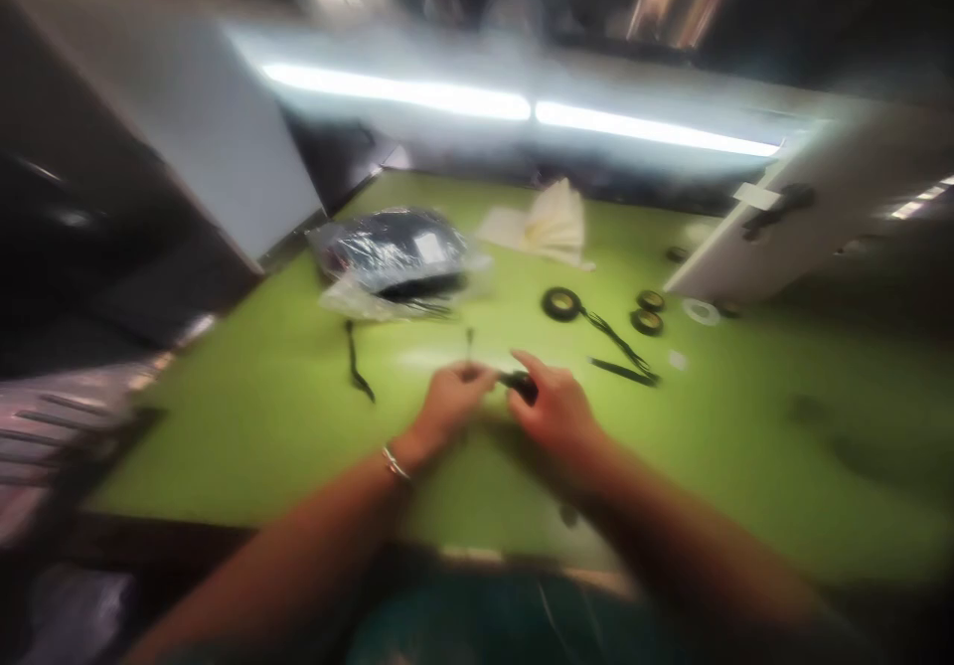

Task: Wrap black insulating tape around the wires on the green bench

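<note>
Over the middle of the green table, my left hand [456,394] is closed in a pinch on a thin black cable [469,337], whose end pokes up above the fingers. Close beside it, my right hand [556,405] is curled around a small black rounded thing [524,385] that looks like a roll of black tape. A short dark strip runs from that roll to my left fingertips. Blur hides the finer detail at the fingers. To the left lies a short black cable piece [359,362] on the table.
A clear plastic bag of dark items [402,252] lies behind my hands, near some cream paper [556,223]. On the right are a black tape roll [561,304], two more rolls [647,321], black cables [615,337], black tweezers-like tool [624,372] and a white ring [702,312]. Panels flank the table [224,446].
</note>
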Motion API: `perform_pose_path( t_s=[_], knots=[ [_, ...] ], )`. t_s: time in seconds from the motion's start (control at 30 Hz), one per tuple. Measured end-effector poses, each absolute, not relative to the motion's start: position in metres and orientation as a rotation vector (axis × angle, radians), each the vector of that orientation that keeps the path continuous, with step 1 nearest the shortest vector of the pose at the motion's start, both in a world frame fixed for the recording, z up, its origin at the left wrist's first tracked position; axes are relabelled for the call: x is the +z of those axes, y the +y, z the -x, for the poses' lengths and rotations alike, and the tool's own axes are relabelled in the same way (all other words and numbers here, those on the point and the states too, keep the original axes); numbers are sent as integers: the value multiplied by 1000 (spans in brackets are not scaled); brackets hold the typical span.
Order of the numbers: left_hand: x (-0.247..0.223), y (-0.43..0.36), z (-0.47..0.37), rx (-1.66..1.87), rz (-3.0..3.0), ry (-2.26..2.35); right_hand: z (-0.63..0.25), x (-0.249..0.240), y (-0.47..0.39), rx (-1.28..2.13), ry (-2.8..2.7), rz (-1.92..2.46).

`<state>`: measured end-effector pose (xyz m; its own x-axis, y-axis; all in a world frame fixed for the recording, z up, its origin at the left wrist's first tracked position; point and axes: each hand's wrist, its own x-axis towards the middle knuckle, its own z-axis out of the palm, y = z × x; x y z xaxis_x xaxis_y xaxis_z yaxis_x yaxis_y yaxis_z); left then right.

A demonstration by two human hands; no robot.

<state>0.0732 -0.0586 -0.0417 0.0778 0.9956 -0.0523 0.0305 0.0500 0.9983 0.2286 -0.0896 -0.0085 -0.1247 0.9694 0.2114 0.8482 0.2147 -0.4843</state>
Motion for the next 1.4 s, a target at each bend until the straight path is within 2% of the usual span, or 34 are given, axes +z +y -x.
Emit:
perform_pose_path(
  t_s=[0.1, 0.27, 0.37, 0.53, 0.77, 1.0, 1.4],
  knots=[
    [-43, -57, -73, 1152, -1346, 1191, -233, 0, -88, 617, -1970, 1711],
    [-38, -59, -72, 1174, -1570, 1178, -238, 2, -82, 1050, -1847, 1503],
    [-36, -59, -71, 1178, -1599, 1177, -237, 0, -80, 1178, -1596, 1479],
    [-31, -61, -71, 1127, -1508, 1155, -234, -2, -81, 1118, -1488, 1501],
    [-22, -67, -69, 992, -1338, 997, -242, -10, -70, 780, -1452, 1574],
    [-33, -71, -79, 1114, -1335, 1159, -237, -16, -68, 805, -1463, 1522],
    [-35, -68, -80, 1111, -1270, 1101, -225, -11, -73, 963, -1419, 1485]
  ],
)
